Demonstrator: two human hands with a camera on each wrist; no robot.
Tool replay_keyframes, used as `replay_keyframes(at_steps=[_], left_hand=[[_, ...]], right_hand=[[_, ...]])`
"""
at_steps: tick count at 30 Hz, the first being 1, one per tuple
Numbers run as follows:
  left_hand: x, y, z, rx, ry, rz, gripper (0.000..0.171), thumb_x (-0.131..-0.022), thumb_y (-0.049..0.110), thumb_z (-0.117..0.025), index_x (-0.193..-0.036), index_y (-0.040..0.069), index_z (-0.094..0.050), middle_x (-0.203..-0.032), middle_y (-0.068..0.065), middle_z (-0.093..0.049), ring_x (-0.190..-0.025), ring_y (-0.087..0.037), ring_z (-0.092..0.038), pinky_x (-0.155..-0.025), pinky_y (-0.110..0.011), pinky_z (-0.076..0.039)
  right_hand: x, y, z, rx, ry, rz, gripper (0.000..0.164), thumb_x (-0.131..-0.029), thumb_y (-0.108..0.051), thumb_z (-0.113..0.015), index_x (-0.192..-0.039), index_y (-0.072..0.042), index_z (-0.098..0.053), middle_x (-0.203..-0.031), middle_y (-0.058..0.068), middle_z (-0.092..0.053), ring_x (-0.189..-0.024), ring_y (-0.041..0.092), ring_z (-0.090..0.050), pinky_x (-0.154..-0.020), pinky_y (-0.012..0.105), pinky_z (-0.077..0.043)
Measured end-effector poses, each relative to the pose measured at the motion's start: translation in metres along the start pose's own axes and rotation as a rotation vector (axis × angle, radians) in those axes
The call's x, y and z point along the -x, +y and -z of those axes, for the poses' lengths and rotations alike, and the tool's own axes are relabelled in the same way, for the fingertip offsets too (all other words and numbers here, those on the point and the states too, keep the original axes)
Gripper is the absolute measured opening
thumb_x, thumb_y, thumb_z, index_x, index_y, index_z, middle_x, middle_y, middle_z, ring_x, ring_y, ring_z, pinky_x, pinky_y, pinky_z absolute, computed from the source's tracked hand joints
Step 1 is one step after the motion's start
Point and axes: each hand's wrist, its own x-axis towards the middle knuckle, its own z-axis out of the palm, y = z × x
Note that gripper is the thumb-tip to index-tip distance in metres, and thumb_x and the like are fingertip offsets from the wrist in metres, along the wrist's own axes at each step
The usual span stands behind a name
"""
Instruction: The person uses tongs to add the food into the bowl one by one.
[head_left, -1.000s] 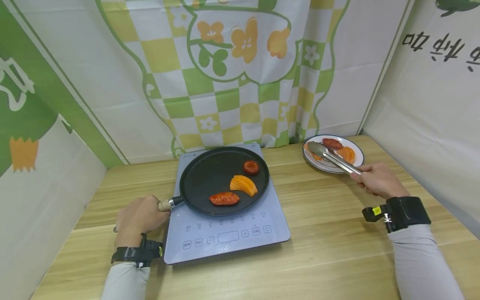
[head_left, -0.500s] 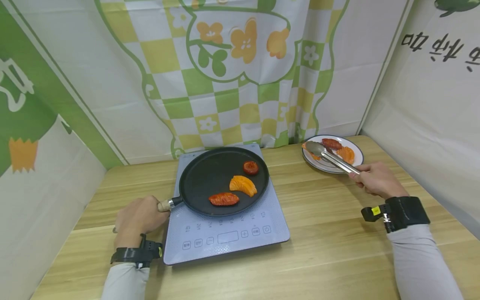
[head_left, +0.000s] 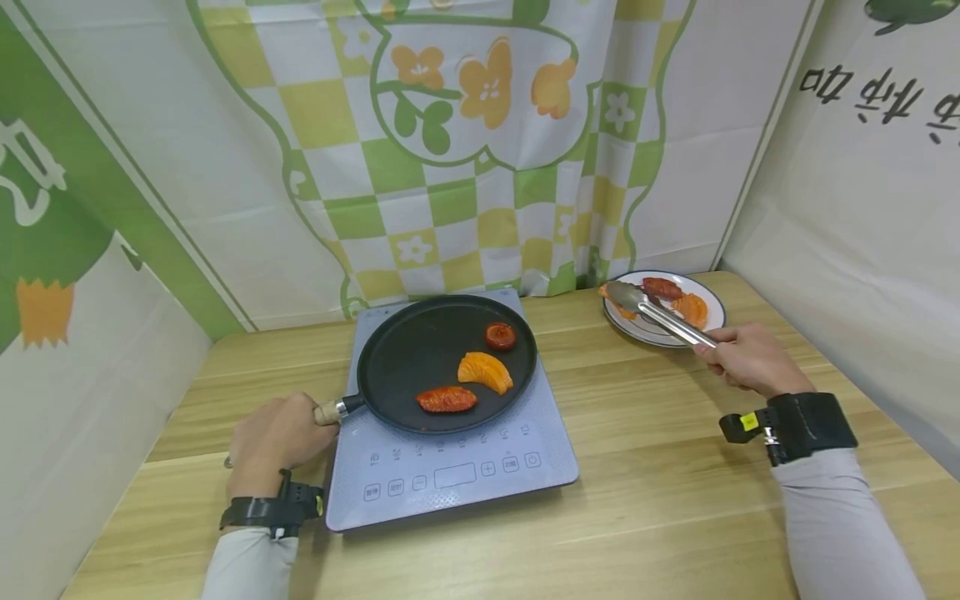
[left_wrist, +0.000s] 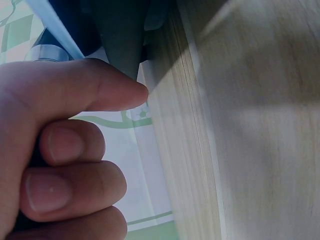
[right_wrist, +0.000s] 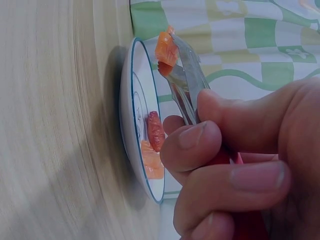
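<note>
My left hand [head_left: 277, 437] grips the wooden pan handle [head_left: 327, 413] of a black flat frying pan [head_left: 412, 358]. In the pan lie an orange fan-shaped slice [head_left: 486, 371], a reddish scored oblong piece [head_left: 447, 399] and a small round red piece [head_left: 501, 336]. My right hand [head_left: 757, 360] holds metal tongs [head_left: 671, 321] over a white plate [head_left: 667, 339] with a blue rim. The tongs' tips pinch an orange piece [right_wrist: 166, 50], which hangs apart from the plate in the right wrist view. A red oblong piece [right_wrist: 155, 131] and an orange slice [right_wrist: 152, 162] lie on the plate.
The pan rests on a grey-white induction cooktop [head_left: 457, 500] with touch keys along its near edge. Beneath is a wooden table [head_left: 645, 508]. A patterned green and white curtain [head_left: 465, 200] hangs behind, with printed panels at both sides.
My right hand has moved the tongs and the orange piece slightly left over the plate. My left hand and the pan stay nearly where they were.
</note>
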Motion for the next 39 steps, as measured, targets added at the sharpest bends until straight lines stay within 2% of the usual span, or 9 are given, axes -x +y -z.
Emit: replay_keyframes(at_steps=[39], left_hand=[[0.001, 0.0, 0.0, -0.002, 0.008, -0.003, 0.038, -0.085, 0.042, -0.053, -0.059, 0.016, -0.043, -0.057, 0.0, -0.041, -0.053, -0.018, -0.041, -0.047, -0.033, -0.028]], right_hand=[[0.001, -0.015, -0.005, -0.018, -0.012, 0.023, 0.038, -0.096, -0.033, -0.052, -0.118, -0.002, -0.052, -0.077, 0.006, -0.052, -0.052, 0.014, -0.041, -0.047, 0.028, -0.032]])
